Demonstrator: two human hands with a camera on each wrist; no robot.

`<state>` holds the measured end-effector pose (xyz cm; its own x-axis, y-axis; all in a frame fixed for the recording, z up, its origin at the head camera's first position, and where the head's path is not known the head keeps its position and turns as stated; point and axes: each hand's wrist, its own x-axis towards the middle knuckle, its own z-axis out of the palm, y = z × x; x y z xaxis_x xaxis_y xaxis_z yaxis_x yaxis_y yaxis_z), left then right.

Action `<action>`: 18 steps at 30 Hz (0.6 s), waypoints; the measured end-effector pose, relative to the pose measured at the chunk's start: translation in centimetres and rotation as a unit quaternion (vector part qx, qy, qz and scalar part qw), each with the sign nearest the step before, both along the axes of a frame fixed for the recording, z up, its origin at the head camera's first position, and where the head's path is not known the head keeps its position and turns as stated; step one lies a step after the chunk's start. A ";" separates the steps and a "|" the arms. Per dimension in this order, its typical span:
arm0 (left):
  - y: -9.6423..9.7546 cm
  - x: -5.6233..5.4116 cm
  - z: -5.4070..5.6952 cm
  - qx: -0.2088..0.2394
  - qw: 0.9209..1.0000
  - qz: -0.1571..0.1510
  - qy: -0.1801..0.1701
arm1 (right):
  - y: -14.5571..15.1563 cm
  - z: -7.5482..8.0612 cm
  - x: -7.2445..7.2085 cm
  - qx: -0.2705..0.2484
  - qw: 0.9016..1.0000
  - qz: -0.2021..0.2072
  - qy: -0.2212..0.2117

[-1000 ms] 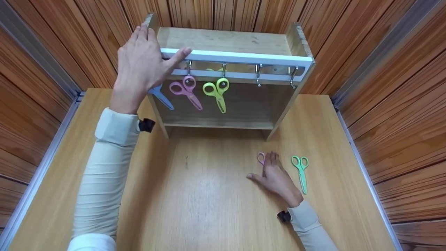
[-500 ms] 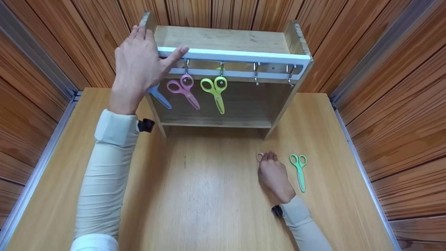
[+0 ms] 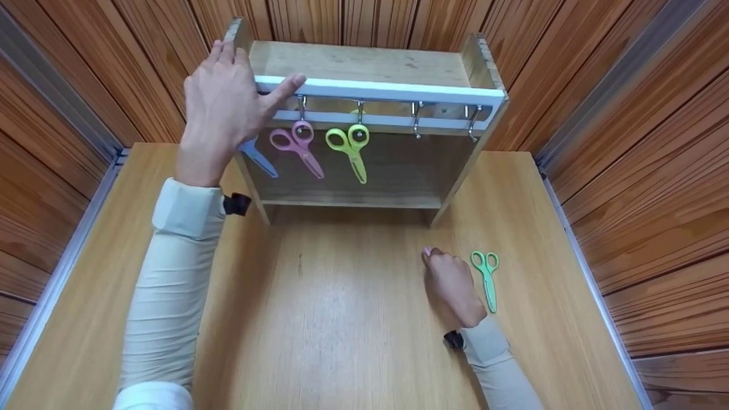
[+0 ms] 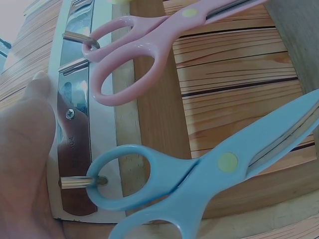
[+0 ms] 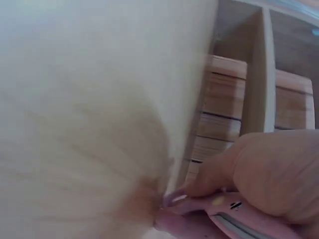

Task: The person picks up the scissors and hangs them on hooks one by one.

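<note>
Plank walls (image 3: 655, 171) enclose a wooden table (image 3: 342, 341), a shelf unit (image 3: 353, 62) by its back edge, a white rail (image 3: 387, 91) across the front; the left hand (image 3: 222, 108) rests over that shelf's upper left corner – fingers straight, thumb spread along the rail; toward the table's right edge the right hand (image 3: 455, 282) pinches pink scissors (image 5: 219, 204) – loops at the fingertips, blades running back under the hand – with green scissors (image 3: 486, 279) just beside

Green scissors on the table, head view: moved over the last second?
No. The green scissors keep the same offset from the wooden shelf; both slide slightly left in the picture together, which suggests camera motion.
</note>
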<state>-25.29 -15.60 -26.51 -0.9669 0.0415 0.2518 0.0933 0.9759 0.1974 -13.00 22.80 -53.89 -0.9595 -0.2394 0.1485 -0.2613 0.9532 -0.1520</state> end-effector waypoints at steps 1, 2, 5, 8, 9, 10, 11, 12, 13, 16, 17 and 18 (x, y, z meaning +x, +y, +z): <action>0.0 0.0 0.0 0.001 1.000 -0.001 0.001 | 0.1 0.2 0.0 -0.026 0.999 -0.010 -0.016; -0.1 0.0 -0.1 0.002 1.000 -0.002 0.002 | 0.1 0.4 -0.1 -0.050 0.998 -0.019 -0.032; -0.1 0.0 -0.2 0.006 1.000 -0.005 0.003 | 0.1 1.1 -0.2 -0.128 0.986 -0.050 -0.089; -0.2 0.0 -0.2 0.011 1.000 -0.008 0.008 | -0.2 1.9 -0.7 -0.178 0.977 -0.061 -0.103; -0.2 0.0 -0.2 0.013 1.000 -0.009 0.009 | -0.4 2.2 -0.9 -0.194 0.973 -0.060 -0.106; -0.3 0.0 -0.2 0.015 1.000 -0.009 0.011 | -0.5 2.6 -1.0 -0.209 0.971 -0.057 -0.106; -0.3 0.0 -0.2 0.016 1.000 -0.009 0.013 | -0.6 2.9 -1.2 -0.221 0.968 -0.053 -0.103; -0.3 0.0 -0.2 0.015 1.000 -0.009 0.013 | -0.8 3.3 -1.5 -0.227 0.968 -0.047 -0.098; -0.3 0.0 -0.1 0.013 1.000 -0.008 0.012 | -0.9 3.6 -1.6 -0.241 0.964 -0.048 -0.104; -0.2 0.0 0.0 0.007 1.000 -0.004 0.006 | -1.3 4.8 -1.9 -0.265 0.956 -0.051 -0.114; -0.2 0.0 0.0 0.004 1.000 -0.002 0.005 | -1.5 5.1 -2.0 -0.269 0.955 -0.053 -0.116; -0.2 0.0 0.0 0.002 1.000 -0.001 0.004 | -1.6 5.5 -2.1 -0.275 0.952 -0.056 -0.120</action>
<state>-25.29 -15.78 -26.54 -0.9650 0.0422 0.2588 0.0966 0.9748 0.2011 -15.13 21.17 -48.43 -0.9965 -0.0831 -0.0040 -0.0584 0.7325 -0.6782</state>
